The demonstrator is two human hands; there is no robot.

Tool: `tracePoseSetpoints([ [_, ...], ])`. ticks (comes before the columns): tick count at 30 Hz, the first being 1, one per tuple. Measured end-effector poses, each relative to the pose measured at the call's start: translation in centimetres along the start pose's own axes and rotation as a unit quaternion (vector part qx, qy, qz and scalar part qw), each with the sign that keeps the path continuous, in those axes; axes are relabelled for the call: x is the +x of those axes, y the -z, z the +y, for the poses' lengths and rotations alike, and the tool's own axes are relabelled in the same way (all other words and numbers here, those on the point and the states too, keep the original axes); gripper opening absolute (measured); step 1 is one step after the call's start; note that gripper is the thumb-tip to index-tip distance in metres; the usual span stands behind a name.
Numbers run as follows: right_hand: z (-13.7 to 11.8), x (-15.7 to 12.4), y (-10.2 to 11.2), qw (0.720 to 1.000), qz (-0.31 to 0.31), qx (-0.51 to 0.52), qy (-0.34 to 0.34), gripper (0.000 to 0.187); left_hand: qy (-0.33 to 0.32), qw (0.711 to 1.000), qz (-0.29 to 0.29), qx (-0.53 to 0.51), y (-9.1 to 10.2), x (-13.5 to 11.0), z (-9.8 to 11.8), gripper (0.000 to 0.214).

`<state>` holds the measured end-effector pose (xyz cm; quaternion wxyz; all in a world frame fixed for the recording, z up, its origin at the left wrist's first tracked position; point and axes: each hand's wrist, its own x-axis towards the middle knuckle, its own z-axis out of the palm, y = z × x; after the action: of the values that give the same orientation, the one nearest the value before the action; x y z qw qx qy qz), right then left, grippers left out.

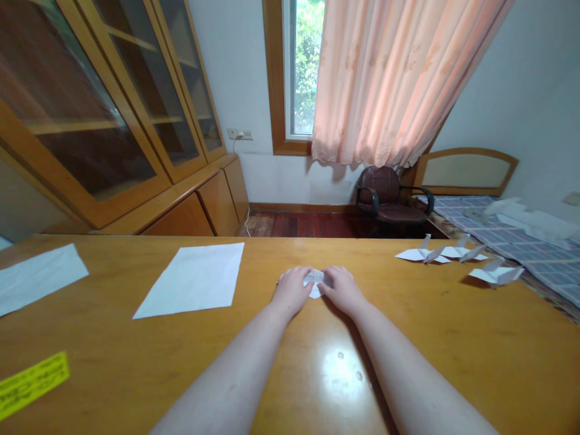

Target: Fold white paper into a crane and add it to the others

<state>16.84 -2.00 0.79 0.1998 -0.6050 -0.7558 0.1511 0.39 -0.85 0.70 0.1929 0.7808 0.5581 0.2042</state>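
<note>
A small folded piece of white paper [316, 278] lies on the wooden table between my two hands, its creases partly covered by my fingers. My left hand [293, 289] grips its left side, thumb near the middle and fingers curled over the edge. On the opposite side my right hand [341, 286] holds it in much the same way. To the left rests a flat white sheet of paper [194, 281]. Folded paper cranes sit at the right: one crane [423, 254], a second crane [464, 252] beside it, and a third crane [496, 275] closer to me.
The wooden table [181, 368] fills the foreground. Another white sheet [40, 275] and a yellow label with writing [34, 383] lie at its left. Beyond the far edge stand a glass-door cabinet [149, 139], an armchair [385, 196] and a bed [502, 223].
</note>
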Motion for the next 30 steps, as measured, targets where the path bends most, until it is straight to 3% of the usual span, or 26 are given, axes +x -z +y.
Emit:
tracePoseSetpoints([
  [30, 0.14, -0.03, -0.11, 1.000, 0.022, 0.006, 0.015, 0.021, -0.023, 1.000, 0.017, 0.009, -0.55, 0.05, -0.51, 0.034],
])
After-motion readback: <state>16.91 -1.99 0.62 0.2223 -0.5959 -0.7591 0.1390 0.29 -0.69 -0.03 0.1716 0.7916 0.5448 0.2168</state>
